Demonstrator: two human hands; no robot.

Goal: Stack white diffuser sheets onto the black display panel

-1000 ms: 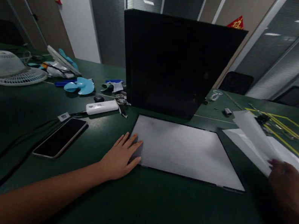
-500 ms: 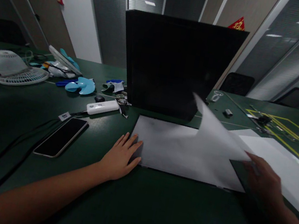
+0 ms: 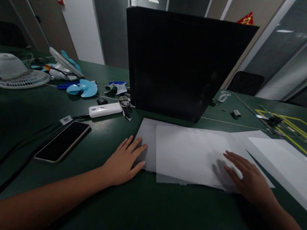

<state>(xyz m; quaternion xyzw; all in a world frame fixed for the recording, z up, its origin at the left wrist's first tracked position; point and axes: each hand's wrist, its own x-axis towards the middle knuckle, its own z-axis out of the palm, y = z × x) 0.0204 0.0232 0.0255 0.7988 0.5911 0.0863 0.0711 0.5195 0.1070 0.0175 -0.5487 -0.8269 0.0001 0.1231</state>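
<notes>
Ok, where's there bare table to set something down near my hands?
Bare table runs along the near edge, between left hand and right hand, below the top sheet. A smaller patch lies between phone and left hand. Fan parts crowd the far left; paper covers the right.

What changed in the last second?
The right hand carried a thin sheet leftward from the pile and laid it flat over the white panel; the hand now rests open on it. The left hand stayed at the panel's left corner; phone and upright black board unmoved.
</notes>
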